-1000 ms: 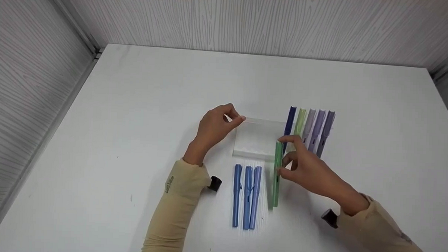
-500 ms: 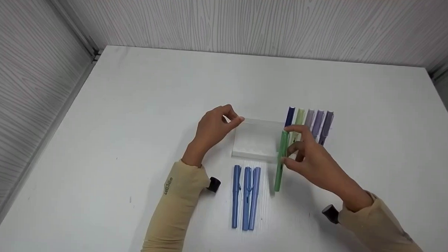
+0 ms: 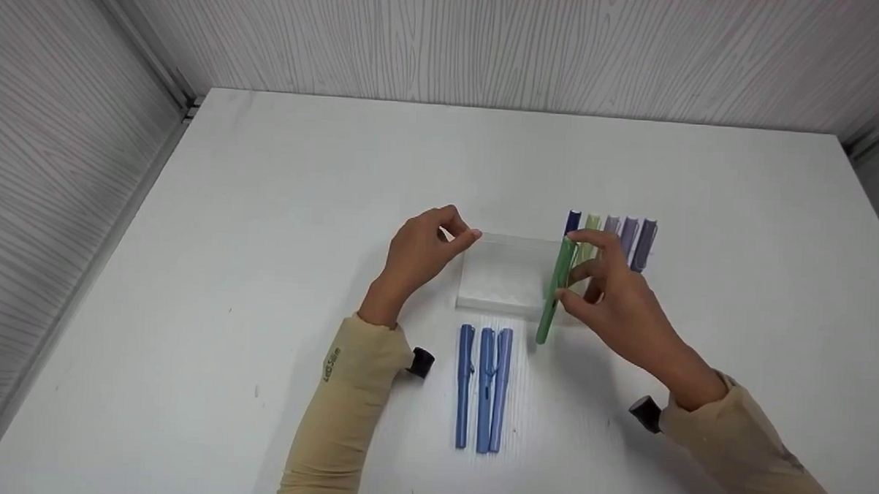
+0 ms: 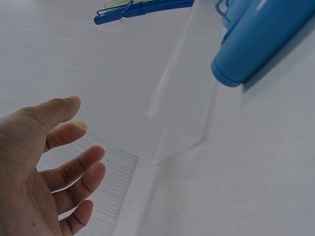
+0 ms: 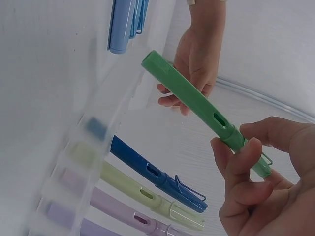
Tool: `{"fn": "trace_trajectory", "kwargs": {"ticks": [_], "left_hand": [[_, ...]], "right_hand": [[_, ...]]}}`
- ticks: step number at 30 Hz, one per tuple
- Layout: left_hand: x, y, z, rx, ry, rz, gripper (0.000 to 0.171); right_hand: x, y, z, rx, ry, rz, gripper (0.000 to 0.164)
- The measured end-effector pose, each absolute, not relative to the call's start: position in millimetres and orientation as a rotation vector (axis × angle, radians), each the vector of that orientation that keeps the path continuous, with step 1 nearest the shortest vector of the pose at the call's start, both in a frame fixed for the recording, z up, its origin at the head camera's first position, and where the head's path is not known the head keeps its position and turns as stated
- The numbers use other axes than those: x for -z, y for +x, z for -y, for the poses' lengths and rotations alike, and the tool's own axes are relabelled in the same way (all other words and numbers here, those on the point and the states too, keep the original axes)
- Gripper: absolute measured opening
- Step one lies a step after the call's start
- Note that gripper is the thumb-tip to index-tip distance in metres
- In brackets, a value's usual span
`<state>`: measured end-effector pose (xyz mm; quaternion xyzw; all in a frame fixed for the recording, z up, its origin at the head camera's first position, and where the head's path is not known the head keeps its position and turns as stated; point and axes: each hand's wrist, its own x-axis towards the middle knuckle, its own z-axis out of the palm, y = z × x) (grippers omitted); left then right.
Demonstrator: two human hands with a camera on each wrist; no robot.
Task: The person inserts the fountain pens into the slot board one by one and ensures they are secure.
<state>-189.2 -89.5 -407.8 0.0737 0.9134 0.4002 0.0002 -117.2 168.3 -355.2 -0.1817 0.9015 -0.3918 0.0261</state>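
My left hand (image 3: 426,248) pinches the far left corner of a clear plastic pen rack (image 3: 502,305) between thumb and index finger. In my right hand (image 3: 613,293) is a green capped pen (image 3: 555,289), gripped near its clip end by thumb and fingertips. The pen hangs tilted over the rack's right part, its free end towards the near side. Under it, a dark blue pen (image 5: 152,169), a yellow-green pen (image 5: 140,191) and a lilac pen (image 5: 129,211) lie side by side in the rack's slots. My right hand partly hides these in the head view.
A purple pen (image 3: 628,237) and a dark violet pen (image 3: 643,245) fill slots at the rack's right. Nearer me on the white table lie a darker blue pen (image 3: 463,394), a blue pen (image 3: 484,409) and a periwinkle pen (image 3: 501,395). Grained panels (image 3: 490,44) enclose the table.
My right hand has carried the green pen away from me and slightly right, over the rack, and the pen has tilted more. My left hand stays at the rack's corner.
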Motion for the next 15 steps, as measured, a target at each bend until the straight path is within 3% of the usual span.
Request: {"fn": "trace_trajectory", "kwargs": {"ticks": [15], "left_hand": [[406.0, -188.9, 89.5, -1.24, 0.258, -2.882, 0.025]], "right_hand": [[351.4, -121.9, -165.4, 1.318, -0.476, -2.906, 0.063]]}}
